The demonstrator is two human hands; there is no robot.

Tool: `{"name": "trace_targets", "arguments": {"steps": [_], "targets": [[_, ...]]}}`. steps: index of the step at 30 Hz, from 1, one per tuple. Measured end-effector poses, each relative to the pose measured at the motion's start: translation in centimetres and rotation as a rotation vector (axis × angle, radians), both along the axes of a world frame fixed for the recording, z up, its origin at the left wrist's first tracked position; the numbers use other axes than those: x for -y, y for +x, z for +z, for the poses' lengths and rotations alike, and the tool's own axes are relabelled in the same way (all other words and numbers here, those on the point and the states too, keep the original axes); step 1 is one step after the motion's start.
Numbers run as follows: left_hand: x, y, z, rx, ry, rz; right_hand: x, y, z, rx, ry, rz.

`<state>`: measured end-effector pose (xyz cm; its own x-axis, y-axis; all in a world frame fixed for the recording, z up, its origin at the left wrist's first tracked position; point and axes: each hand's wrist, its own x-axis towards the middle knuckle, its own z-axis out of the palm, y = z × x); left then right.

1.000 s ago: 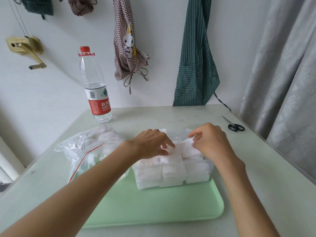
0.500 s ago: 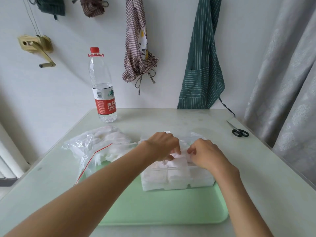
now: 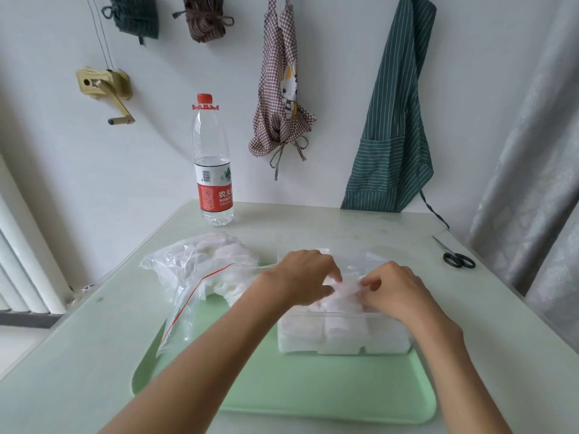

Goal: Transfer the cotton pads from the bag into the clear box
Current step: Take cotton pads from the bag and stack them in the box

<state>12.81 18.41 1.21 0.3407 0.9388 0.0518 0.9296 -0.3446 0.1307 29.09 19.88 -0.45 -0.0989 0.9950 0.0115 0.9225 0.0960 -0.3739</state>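
Cotton pads fill the clear box, stacked white against its near wall, top layer level with or above the rim. Both hands over the box top, meeting at its middle. Left hand fingers curled, tips pinching a blurred white pad at the top of the pile. Right hand fingers curled too, tips on the same pad from the other side; hands nearly touching, exact grip lost to motion blur. Box sits on the far part of a green tray; the tray's near half is bare in front of the box. Bag, clear with a red zip strip, lies left of the box, mouth toward it, overlapping the tray's left edge, more pads bunched inside. Water bottle stands upright behind the bag, well apart from the box, near the wall. Scissors lie right of the box near the table edge, bare tabletop between them. Behind the box, tabletop open up to the wall.
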Motion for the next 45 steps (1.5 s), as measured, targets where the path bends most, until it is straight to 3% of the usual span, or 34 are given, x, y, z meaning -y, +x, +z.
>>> {"name": "trace_targets", "arguments": {"steps": [3, 6, 9, 12, 17, 22, 25, 29, 35, 36, 41, 45], "targets": [[3.4, -3.0, 1.1, 0.202, 0.23, 0.089, 0.5, 0.6, 1.0, -0.051, 0.036, 0.018], [6.8, -7.6, 1.4, 0.289, 0.394, 0.298, 1.7, 0.1, 2.2, -0.108, 0.137, 0.06], [8.3, -12.1, 0.4, 0.22, 0.246, 0.594, 3.6, -1.9, 3.2, -0.15, 0.229, 0.152], [7.8, -14.7, -1.1, 0.187, 0.013, 0.727, 5.4, -4.8, 3.6, -0.164, 0.33, 0.256], [6.5, -15.1, -3.1, 0.181, 0.082, 0.747, 5.8, -10.5, 1.7, -0.187, 0.484, 0.396], [5.9, -14.2, -3.7, 0.115, 0.252, 0.692, 3.6, -14.0, -0.1, 0.083, 0.545, 0.621], [5.7, -14.9, -3.2, 0.212, 0.346, 0.519, 3.1, -14.5, -0.3, 0.495, 0.476, 0.626], [5.5, -15.7, -3.1, 0.25, 0.299, 0.413, 3.6, -15.8, 0.0, 0.681, 0.45, 0.595], [5.1, -15.9, -4.2, 0.205, 0.163, 0.442, 3.8, -16.6, -0.9, 0.536, 0.505, 0.63], [5.1, -16.0, -4.1, 0.206, 0.17, 0.441, 3.8, -16.1, -0.8, 0.537, 0.413, 0.631], [5.2, -16.0, -3.7, 0.204, 0.165, 0.391, 4.4, -13.6, -1.3, 0.152, 0.423, 0.686], [5.9, -16.0, -2.3, 0.317, 0.15, 0.32, 4.5, -13.1, -1.8, -0.009, 0.387, 0.669]]}}
